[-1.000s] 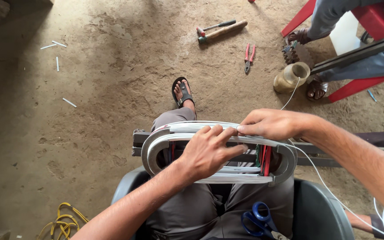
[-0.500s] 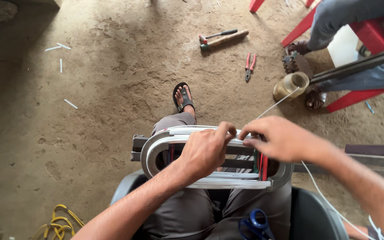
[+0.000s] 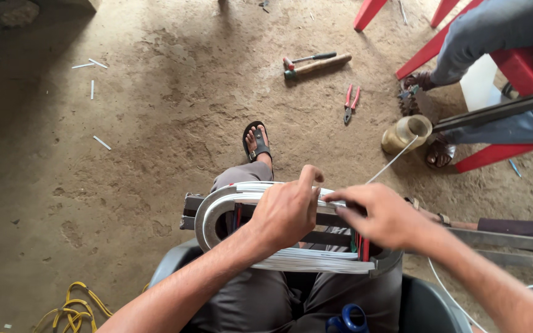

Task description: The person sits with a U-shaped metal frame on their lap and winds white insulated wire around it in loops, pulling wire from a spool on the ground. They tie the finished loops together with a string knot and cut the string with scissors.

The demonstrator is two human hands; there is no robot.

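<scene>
White wire (image 3: 396, 159) pinched in right hand (image 3: 385, 217); left hand (image 3: 286, 213) pressing coil former (image 3: 217, 213); many turns laid, spool (image 3: 407, 133) beyond grip still feeding.

Oval winding frame (image 3: 217, 213) wrapped in flat white wire, lying across the lap under both grips. Thin white wire (image 3: 393, 161) taut, running away from the right grip.

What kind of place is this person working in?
Probably an informal repair workshop with a bare dirt floor. Hammers and pliers lie on the ground, and both hands work white wire onto a coil frame on the lap.
</scene>
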